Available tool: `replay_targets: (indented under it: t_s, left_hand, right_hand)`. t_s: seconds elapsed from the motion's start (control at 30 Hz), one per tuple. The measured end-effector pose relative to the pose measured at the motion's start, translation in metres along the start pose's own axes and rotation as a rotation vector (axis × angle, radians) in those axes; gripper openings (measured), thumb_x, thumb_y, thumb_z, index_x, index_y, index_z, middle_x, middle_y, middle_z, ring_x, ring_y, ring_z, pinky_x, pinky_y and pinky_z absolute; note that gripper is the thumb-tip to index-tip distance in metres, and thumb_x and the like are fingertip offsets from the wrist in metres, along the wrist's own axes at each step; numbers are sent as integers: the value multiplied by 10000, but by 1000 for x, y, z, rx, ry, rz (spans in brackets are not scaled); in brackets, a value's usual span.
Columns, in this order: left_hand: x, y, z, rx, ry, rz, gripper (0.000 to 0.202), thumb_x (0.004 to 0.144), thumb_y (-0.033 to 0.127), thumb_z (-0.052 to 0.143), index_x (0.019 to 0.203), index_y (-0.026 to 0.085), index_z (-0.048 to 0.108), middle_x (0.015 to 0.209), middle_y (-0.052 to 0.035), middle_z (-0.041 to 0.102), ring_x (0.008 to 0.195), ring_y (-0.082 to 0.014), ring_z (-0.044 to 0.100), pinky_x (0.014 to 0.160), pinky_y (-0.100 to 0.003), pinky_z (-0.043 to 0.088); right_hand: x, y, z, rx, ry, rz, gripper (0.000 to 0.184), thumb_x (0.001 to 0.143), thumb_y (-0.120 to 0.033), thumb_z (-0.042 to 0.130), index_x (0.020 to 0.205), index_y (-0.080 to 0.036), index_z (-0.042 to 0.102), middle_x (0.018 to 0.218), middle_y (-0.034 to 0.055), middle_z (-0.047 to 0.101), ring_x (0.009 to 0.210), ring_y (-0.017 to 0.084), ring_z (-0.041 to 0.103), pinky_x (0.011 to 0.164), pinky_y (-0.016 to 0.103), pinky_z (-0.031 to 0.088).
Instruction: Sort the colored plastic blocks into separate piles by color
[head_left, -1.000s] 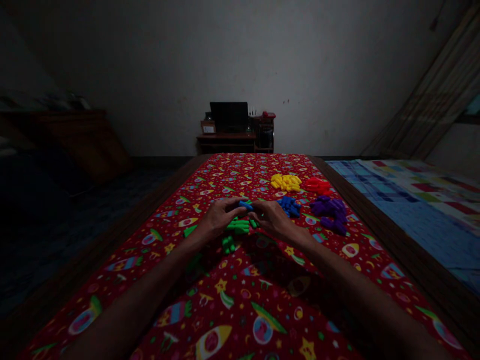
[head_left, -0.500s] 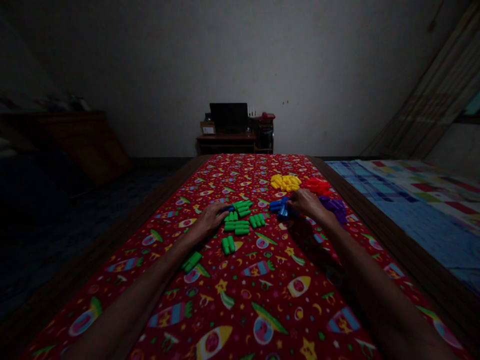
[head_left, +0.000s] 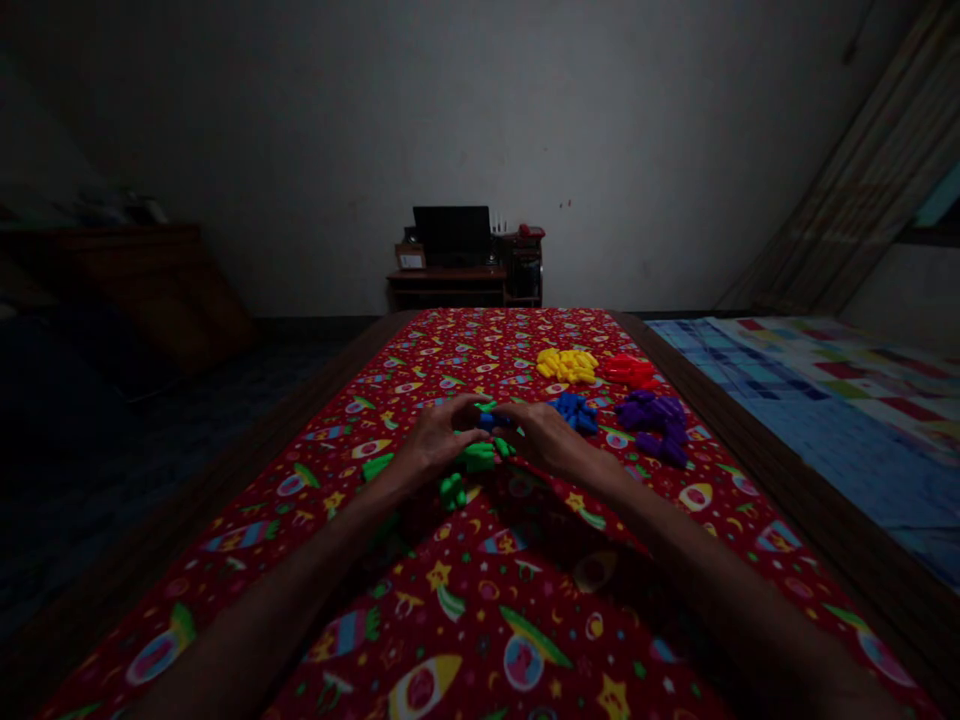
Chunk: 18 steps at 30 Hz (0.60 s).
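Observation:
In the head view my left hand (head_left: 441, 436) and my right hand (head_left: 546, 436) meet above the middle of the table. Between their fingertips is a small blue plastic block (head_left: 487, 422), which both hands grip from opposite sides. Green plastic blocks (head_left: 478, 458) lie under and around my hands, partly covered by them. One separate green piece (head_left: 452, 491) rests nearer to me, and another (head_left: 376, 467) shows left of my left wrist. Just beyond my right hand is a pile of blue blocks (head_left: 576, 412).
Piles of yellow blocks (head_left: 566, 366), red blocks (head_left: 630, 371) and purple blocks (head_left: 656, 420) lie on the right side of the red patterned cloth (head_left: 517, 590). A desk with a monitor (head_left: 452, 236) stands by the far wall. A patterned bed cover (head_left: 795, 420) is at right.
My right hand has moved left from the blue pile to my left hand. My left hand has come slightly right, and the blue block now sits between both hands' fingertips.

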<state>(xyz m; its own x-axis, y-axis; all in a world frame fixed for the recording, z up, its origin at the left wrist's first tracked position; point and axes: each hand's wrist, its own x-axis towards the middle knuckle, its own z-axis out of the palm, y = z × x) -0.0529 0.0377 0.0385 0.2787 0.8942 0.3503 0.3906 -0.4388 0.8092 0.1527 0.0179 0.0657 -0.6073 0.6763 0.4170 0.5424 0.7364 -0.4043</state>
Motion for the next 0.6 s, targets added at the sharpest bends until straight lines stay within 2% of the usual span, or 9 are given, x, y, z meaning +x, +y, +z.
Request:
replay_targets:
  t_s: [0.07, 0.13, 0.27, 0.33, 0.47, 0.6]
  left_hand:
    - [-2, 8, 5, 30, -20, 24, 457, 687, 353, 701, 1114, 202, 643, 989, -49, 734, 909, -233, 692, 845, -394, 558]
    - [-3, 12, 1, 87, 28, 38, 405, 732, 383, 656, 1085, 184, 653, 1009, -68, 730, 926, -234, 688, 849, -389, 555]
    - [1, 13, -18, 216, 141, 36, 355, 811, 414, 540, 1026, 166, 675, 1041, -87, 724, 944, -227, 677, 853, -363, 545]
    - [2, 13, -27, 250, 144, 24, 372, 822, 414, 509, 1044, 166, 676, 1035, -83, 729, 931, -224, 677, 839, -352, 546]
    - [3, 11, -35, 312, 129, 14, 392, 817, 412, 485, 1034, 156, 688, 1019, -89, 734, 904, -227, 680, 813, -342, 550]
    - [3, 9, -39, 394, 129, 49, 378, 820, 383, 461, 1011, 160, 699, 1049, -94, 725, 932, -227, 673, 835, -342, 543]
  right_hand:
    - [0, 5, 0, -58, -4, 49, 215, 900, -178, 512, 1030, -127, 676, 841, 83, 704, 673, 139, 581, 615, 231, 347]
    - [0, 20, -4, -154, 55, 131, 201, 899, -198, 518, 973, -135, 695, 834, 88, 700, 692, 155, 590, 627, 241, 358]
    - [2, 61, -14, -326, 228, 278, 234, 902, -190, 499, 1005, -175, 708, 954, 96, 708, 871, 200, 617, 728, 264, 407]
    - [3, 74, -16, -380, 242, 333, 271, 905, -177, 476, 1045, -189, 707, 1000, 95, 709, 941, 213, 614, 776, 277, 418]
    - [3, 78, -17, -453, 61, 432, 338, 886, -106, 432, 1086, -156, 700, 1040, 136, 702, 985, 225, 614, 786, 277, 409]
    - [-1, 73, -15, -467, -108, 483, 372, 863, -77, 411, 1117, -106, 681, 990, 174, 700, 897, 215, 633, 731, 270, 397]
